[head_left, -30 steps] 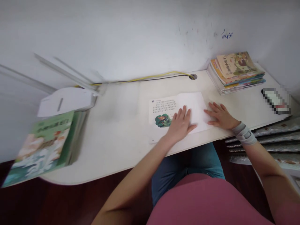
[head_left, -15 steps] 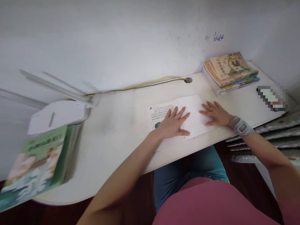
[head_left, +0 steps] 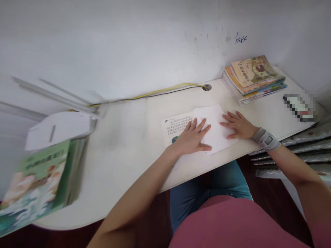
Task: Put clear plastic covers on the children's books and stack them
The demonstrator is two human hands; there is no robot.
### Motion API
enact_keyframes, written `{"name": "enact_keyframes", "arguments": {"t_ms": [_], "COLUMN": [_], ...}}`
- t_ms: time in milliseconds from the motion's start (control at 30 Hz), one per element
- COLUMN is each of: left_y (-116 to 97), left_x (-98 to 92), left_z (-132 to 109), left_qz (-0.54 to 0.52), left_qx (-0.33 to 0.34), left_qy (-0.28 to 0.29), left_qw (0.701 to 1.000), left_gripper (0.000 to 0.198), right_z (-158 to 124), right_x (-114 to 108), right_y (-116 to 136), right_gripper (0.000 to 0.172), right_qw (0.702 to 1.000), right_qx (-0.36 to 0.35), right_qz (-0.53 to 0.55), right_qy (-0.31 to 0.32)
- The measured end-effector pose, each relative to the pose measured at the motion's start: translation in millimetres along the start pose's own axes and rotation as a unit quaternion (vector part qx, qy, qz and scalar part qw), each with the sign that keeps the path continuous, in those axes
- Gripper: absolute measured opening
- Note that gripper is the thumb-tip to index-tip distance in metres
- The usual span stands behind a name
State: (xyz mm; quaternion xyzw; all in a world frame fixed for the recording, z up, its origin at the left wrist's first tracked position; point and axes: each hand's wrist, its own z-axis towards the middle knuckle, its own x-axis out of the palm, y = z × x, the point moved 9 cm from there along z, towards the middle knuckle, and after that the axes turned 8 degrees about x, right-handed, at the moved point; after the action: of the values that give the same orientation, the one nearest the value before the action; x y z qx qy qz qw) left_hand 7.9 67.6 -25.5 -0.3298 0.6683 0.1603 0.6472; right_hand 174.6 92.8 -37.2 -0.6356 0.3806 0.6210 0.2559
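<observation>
Below the wall point(head_left: 144, 44), a desk point(head_left: 124, 148) is bearing an open book point(head_left: 214, 129) — seemingly light, floppy, easily creased, best taken by its edges — while the left hand point(head_left: 192, 138) and right hand point(head_left: 239, 126), both splayed wide, gripping nothing, are resting on its middle and right edge.

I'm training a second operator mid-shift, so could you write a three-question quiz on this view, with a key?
1. Which of the person's wrists wears the grey band?
2. The left hand lies partly over: A) the stacked books, B) the printed page, C) the writing on the wall.
3. Fill in: the yellow cable reaches a round ____ near the back of the desk.
Key: 1. the right; 2. B; 3. hole.
</observation>
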Motion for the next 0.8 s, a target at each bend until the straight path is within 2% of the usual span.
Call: {"name": "enact_keyframes", "arguments": {"t_ms": [133,267,467,533,633,700,800], "left_y": [-2,-15,-20,-11,26,52,73], "left_x": [0.8,5.3,4.5,-3.7,-30.7,-46.3,-47.4], "left_z": [4,10,18,19,20,24,40], "left_qz": [0.006,0.019,0.015,0.003,0.006,0.011,-0.027], "left_qx": [-0.009,0.002,-0.034,-0.055,-0.142,-0.195,-0.198], "left_qy": [-0.003,0.003,-0.005,-0.018,-0.09,-0.134,-0.136], "left_qw": [1.0,1.0,0.999,0.998,0.986,0.972,0.97], "left_gripper": [0.094,0.093,0.095,0.092,0.075,0.061,0.044], "right_z": [0,0,0,1,-2,-5,-11], "right_x": [-1,-1,-4,-10,-17,-15,-10], "right_y": [-1,1,-7,-18,-38,-41,-35], "right_gripper": [0.073,0.072,0.069,0.066,0.066,0.068,0.072], "right_qw": [1.0,1.0,0.999,0.994,0.977,0.972,0.97], "right_qx": [0.0,-0.004,0.012,0.049,0.14,0.182,0.209], "right_qz": [-0.005,-0.001,0.032,0.068,0.092,0.078,0.062], "right_qy": [-0.005,0.0,-0.032,-0.074,-0.131,-0.126,-0.107]}}
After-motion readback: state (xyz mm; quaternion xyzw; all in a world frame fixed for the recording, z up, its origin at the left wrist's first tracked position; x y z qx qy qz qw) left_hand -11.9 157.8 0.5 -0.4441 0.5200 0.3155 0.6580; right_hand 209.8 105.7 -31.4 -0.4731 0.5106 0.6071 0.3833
